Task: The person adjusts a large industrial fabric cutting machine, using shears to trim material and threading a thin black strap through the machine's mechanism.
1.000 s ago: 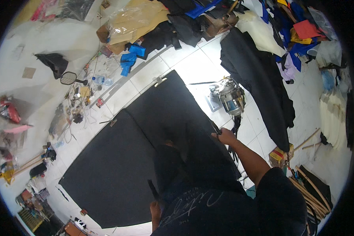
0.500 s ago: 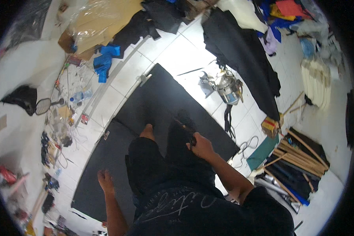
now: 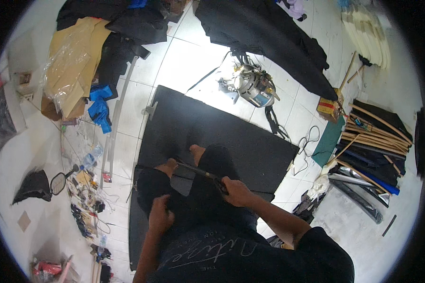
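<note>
My right hand (image 3: 236, 191) is closed round the dark handles of a pair of large scissors (image 3: 200, 171), whose long blades point left above my legs. My left hand (image 3: 160, 214) is over my left thigh, apart from the scissors; its fingers are loosely bent and look apart, with nothing seen in them. Under my bare feet lies a wide sheet of black material (image 3: 250, 151) on the tiled floor. A metal clip (image 3: 149, 110) sits at its far left edge. My legs and shirt hide part of the sheet.
A metal machine (image 3: 255, 87) with a black strap and cord stands beyond the sheet. Black material (image 3: 264, 33) lies farther back. At left are a long metal strip (image 3: 115, 118), blue cloth (image 3: 99, 108) and clutter; at right, wooden sticks (image 3: 375, 141) and a small box (image 3: 329, 108).
My view has turned and shifted. My left hand has come up from beside my leg to over my thigh. The scissors remain in my right hand, their blades now pointing more to the left.
</note>
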`<state>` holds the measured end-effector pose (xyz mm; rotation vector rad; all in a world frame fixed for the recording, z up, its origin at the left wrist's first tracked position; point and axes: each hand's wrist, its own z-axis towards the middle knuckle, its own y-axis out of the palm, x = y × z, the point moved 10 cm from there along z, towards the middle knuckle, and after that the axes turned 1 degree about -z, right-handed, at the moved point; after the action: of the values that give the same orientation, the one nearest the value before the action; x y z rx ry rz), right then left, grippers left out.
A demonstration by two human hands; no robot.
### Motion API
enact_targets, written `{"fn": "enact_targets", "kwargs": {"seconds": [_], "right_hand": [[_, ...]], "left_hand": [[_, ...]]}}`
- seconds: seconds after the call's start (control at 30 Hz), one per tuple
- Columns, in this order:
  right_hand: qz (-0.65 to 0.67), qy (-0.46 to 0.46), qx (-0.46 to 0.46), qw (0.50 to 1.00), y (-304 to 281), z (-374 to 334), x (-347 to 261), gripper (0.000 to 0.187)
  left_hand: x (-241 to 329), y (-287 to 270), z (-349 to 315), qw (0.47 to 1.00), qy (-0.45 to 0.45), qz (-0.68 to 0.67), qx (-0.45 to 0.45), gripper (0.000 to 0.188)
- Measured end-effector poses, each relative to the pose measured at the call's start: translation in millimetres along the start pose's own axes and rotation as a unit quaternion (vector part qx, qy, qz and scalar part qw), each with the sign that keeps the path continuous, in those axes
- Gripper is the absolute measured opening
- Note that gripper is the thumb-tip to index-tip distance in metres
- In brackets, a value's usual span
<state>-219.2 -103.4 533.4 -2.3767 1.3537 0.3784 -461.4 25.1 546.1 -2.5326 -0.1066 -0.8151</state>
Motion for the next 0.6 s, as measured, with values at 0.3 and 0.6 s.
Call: {"fn": "enact_targets", "kwargs": {"seconds": [0.3, 0.6], "right_hand": [[0.22, 0.058, -0.219, 0.949, 48.3, -29.3, 41.2, 0.046], [0.019, 0.059, 0.176, 0.982, -77.2, 235.8, 104.4, 0.056]], "left_hand": [[-23.4, 37.3, -14.5, 0.939, -0.159, -0.13, -0.276, 0.048], [-104.4, 71.4, 332.6, 0.963, -0.146, -0.104, -0.203, 0.042]]}}
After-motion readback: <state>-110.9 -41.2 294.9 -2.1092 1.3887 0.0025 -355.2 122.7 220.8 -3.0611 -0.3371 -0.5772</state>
